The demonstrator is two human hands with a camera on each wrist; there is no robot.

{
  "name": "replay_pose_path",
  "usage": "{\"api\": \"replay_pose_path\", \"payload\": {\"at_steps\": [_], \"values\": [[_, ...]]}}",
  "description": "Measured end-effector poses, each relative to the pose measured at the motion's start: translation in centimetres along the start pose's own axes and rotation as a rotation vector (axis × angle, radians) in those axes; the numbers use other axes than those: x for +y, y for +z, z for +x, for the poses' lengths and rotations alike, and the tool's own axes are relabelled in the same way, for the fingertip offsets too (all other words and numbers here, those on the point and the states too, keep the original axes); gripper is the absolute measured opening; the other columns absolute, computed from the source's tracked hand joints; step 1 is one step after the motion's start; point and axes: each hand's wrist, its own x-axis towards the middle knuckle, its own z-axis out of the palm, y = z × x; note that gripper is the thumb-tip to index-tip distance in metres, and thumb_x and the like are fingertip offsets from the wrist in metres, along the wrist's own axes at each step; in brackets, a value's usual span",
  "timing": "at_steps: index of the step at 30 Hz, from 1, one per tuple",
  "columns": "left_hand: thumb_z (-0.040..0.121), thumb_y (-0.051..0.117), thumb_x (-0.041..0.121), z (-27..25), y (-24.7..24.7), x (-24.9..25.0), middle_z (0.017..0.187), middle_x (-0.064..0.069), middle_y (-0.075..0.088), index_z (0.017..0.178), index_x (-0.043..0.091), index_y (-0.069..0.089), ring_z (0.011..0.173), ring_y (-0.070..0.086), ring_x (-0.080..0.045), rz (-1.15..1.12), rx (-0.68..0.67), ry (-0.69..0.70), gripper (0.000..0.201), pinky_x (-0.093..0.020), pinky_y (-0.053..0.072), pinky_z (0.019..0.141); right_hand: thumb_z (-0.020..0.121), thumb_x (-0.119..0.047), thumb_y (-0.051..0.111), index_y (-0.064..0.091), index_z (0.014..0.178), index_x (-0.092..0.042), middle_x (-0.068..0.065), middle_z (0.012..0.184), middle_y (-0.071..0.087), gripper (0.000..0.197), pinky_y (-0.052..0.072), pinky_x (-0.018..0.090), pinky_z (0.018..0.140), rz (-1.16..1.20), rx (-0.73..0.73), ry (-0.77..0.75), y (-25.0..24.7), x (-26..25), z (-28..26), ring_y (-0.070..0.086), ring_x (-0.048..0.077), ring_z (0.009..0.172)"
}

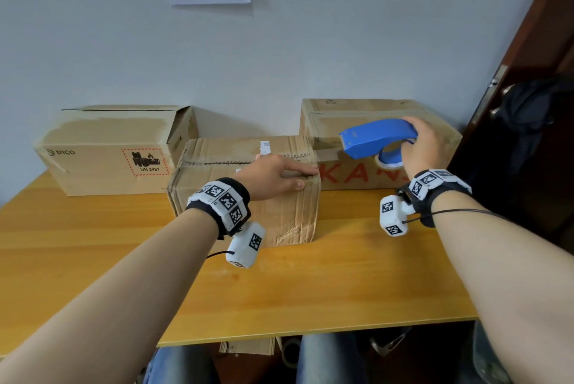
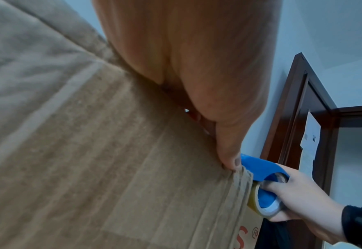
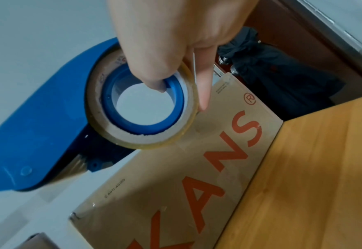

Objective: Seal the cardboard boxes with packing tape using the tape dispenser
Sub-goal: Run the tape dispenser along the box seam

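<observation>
Here the small creased cardboard box (image 1: 248,184) stood on the wooden table (image 1: 357,275), its long axis running left to right across the person, and the left hand (image 1: 273,177) lay on its top with fingers straight, the fingertips (image 1: 306,170) pressing at the right-hand edge. Just beyond that edge, to the right and held clear of the box, the right hand (image 1: 425,147) was curled around the blue tape dispenser (image 1: 377,138), one finger hooked through the core of the clear tape roll (image 3: 141,106). A strip of tape (image 1: 329,153) stretched from the dispenser's mouth back to the box edge, so the left hand was the nearer. The box looked soft, ribbed with creases, dented at its lower front.
</observation>
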Motion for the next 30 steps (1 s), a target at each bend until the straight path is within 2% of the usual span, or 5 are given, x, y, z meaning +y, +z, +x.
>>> {"api": "replay_pose_path", "payload": {"at_steps": [7, 15, 17, 21, 30], "values": [[0.095, 0.066, 0.034, 0.2, 0.2, -0.2, 0.135, 0.031, 0.056, 0.129, 0.048, 0.062, 0.132, 0.047, 0.004, 0.021, 0.018, 0.02, 0.037, -0.043, 0.028, 0.121, 0.087, 0.008, 0.048, 0.061, 0.137, -0.023, 0.004, 0.13, 0.066, 0.06, 0.048, 0.038, 0.098, -0.045, -0.018, -0.042, 0.1, -0.3, -0.9, 0.06, 0.03, 0.117], [0.091, 0.06, 0.041, 0.0, 0.2, 0.3, 0.154, 0.031, 0.033, 0.122, 0.056, 0.057, 0.119, 0.05, 0.0, 0.108, 0.01, 0.045, 0.035, -0.065, 0.03, 0.11, 0.082, 0.014, 0.047, 0.061, 0.137, -0.033, -0.005, 0.125, 0.063, 0.073, 0.045, 0.032, 0.064, -0.259, -0.094, -0.237, 0.8, -2.3, -0.8, 0.062, 0.031, 0.094], [0.093, 0.061, 0.038, 0.0, 0.1, 0.8, 0.155, 0.026, 0.036, 0.122, 0.053, 0.057, 0.125, 0.052, -0.006, 0.139, 0.005, 0.024, 0.033, -0.062, 0.027, 0.114, 0.08, 0.014, 0.048, 0.062, 0.134, -0.034, -0.006, 0.122, 0.063, 0.073, 0.047, 0.033, 0.064, -0.295, -0.121, -0.282, 1.1, -3.0, -0.7, 0.062, 0.03, 0.093], [0.096, 0.06, 0.033, -0.2, 0.2, 2.0, 0.15, 0.02, 0.046, 0.123, 0.045, 0.058, 0.075, 0.049, 0.009, 0.184, 0.011, -0.007, 0.029, -0.051, 0.026, 0.116, 0.083, 0.011, 0.044, 0.066, 0.126, -0.033, 0.0, 0.111, 0.063, 0.066, 0.042, 0.033, 0.063, -0.393, -0.189, -0.348, 1.4, -5.0, -0.6, 0.058, 0.031, 0.088], [0.095, 0.061, 0.036, -0.5, 0.2, 2.6, 0.149, 0.02, 0.048, 0.12, 0.043, 0.06, 0.071, 0.058, 0.012, 0.154, 0.031, -0.02, 0.026, -0.046, 0.023, 0.12, 0.095, -0.004, 0.05, 0.072, 0.101, -0.023, 0.005, 0.088, 0.058, 0.03, 0.035, 0.03, 0.055, -0.655, -0.319, -0.378, 1.2, -10.0, 0.5, 0.049, 0.028, 0.068]]}}
